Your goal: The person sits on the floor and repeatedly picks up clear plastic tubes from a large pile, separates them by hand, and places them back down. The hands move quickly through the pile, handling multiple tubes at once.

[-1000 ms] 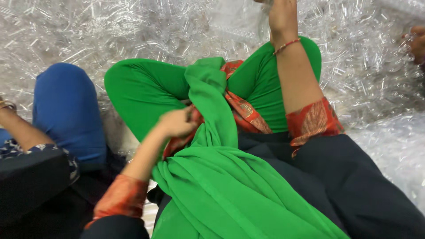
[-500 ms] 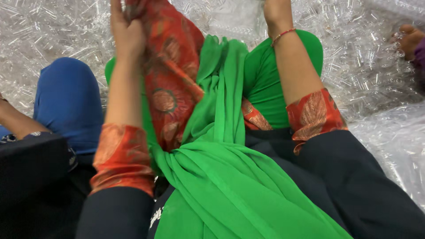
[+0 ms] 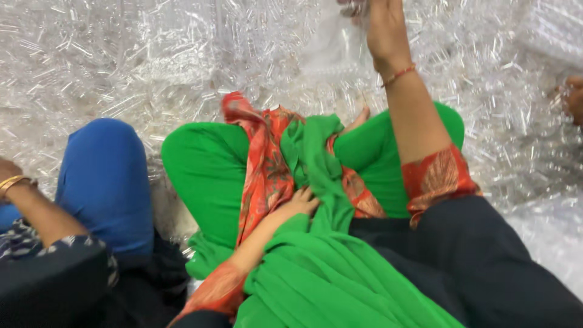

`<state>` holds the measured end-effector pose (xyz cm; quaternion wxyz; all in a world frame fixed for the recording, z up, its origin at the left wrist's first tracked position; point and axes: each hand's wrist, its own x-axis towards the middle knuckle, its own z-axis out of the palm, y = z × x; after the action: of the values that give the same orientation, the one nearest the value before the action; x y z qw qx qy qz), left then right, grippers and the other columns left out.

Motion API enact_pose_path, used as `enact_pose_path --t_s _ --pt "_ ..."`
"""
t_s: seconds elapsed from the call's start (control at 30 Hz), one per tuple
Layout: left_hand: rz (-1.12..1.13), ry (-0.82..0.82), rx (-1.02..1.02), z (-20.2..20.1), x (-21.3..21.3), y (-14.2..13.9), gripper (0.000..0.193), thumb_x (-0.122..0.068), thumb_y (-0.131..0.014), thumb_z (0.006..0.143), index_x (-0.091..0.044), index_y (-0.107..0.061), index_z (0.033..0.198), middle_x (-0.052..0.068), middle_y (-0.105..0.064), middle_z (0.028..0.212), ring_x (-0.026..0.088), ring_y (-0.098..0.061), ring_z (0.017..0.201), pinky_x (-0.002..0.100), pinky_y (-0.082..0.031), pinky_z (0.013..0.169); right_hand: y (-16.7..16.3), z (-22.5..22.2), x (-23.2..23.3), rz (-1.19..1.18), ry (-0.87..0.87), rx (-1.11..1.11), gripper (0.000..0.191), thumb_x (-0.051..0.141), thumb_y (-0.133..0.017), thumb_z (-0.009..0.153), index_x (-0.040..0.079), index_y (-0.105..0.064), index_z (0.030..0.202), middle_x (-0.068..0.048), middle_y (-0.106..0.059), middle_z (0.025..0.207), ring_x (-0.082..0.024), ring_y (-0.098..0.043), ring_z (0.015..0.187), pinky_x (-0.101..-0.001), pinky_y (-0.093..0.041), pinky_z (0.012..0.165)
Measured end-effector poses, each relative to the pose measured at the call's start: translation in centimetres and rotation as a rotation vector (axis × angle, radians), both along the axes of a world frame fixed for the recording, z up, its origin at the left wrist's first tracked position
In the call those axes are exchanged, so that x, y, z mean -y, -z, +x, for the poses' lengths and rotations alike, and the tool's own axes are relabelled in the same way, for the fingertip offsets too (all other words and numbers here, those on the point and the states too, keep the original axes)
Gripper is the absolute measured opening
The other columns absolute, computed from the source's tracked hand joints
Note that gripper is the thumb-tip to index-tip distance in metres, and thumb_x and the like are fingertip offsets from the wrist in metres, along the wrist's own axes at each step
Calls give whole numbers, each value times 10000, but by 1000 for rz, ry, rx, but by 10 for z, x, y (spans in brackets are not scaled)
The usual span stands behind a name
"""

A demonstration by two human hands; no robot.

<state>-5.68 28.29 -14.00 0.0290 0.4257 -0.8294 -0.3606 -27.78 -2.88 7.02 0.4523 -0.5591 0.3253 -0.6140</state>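
left hand (image 3: 297, 203): nearest item, resting in the lap, fingers loosely curled on the green scarf (image 3: 322, 182); whether it pinches the cloth cannot be told.
green scarf: long axis runs away from the body, draped down the lap between the knees, an orange patterned cloth (image 3: 261, 164) lying alongside it to the left.
neighbour's blue knee (image 3: 106, 176): just beside the person's left knee, with a braceleted arm (image 3: 24, 194) at the left edge.
right hand (image 3: 379, 30): stretched far forward to the top edge, well apart from the left, closed on a clear plastic bag (image 3: 331, 45).
heap of clear plastic tubes (image 3: 121, 61): covers the floor ahead and around.
another person's hand (image 3: 574, 97): right edge.
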Motion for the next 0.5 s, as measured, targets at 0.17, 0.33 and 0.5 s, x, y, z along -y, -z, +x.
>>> enact_pose_path --t_s 0.17,0.33,0.5 --pt "-163 -238 208 66 7 -43 519 -323 -621 953 -186 -544 1448 141 -491 1513 375 -442 1417 550 -455 1090 3 1 -7 190 -229 -27 618 511 -370 1123 7 -653 1342 -133 -720 1228 -192 -693 1005 -342 -576 882" --pt "-365 -721 654 103 31 -151 596 -481 -720 747 -288 -637 1304 77 -407 1577 408 -316 1459 808 -85 1070 17 3 -7 454 -268 -14 631 530 -352 1100 5 -629 1312 -136 -719 1223 -204 -702 981 -339 -558 769" --pt "-547 -887 469 130 57 -162 553 -429 -676 885 -262 -627 1410 165 -372 1653 461 -295 1510 757 -97 1187 9 15 10 473 -242 -20 614 518 -333 1097 28 -643 1301 -120 -730 1197 -211 -717 972 -319 -538 707"
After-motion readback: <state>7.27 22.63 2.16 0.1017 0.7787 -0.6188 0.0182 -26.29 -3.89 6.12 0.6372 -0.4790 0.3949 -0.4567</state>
